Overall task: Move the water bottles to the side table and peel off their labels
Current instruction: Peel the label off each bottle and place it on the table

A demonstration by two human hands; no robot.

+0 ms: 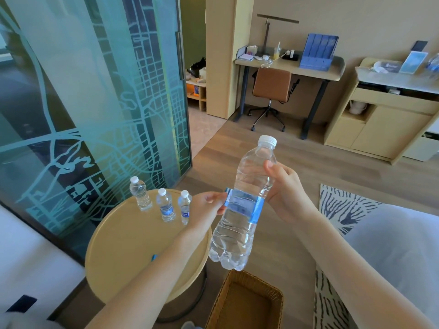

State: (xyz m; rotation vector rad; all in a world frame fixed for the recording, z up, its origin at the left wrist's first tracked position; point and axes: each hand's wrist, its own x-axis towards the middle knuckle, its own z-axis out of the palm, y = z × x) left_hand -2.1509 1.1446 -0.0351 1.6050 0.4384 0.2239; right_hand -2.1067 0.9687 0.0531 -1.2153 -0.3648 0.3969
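My right hand [286,188] grips the full bottle [237,233], probably heavy and slick; my left hand [205,207] pinches its thin label [245,205] at the loose edge.

The left arm [147,281] and the right arm [344,269] are bare from the frame's lower edge to the fingertips, the forearms slim and smooth. The left hand [206,205] and the right hand [287,188] are bare too, with slim fingers and short, plain nails, seen best on the right thumb [269,165]. A small grey-blue patch [190,325] at the bottom edge between the arms may be clothing, though too little of it shows to tell
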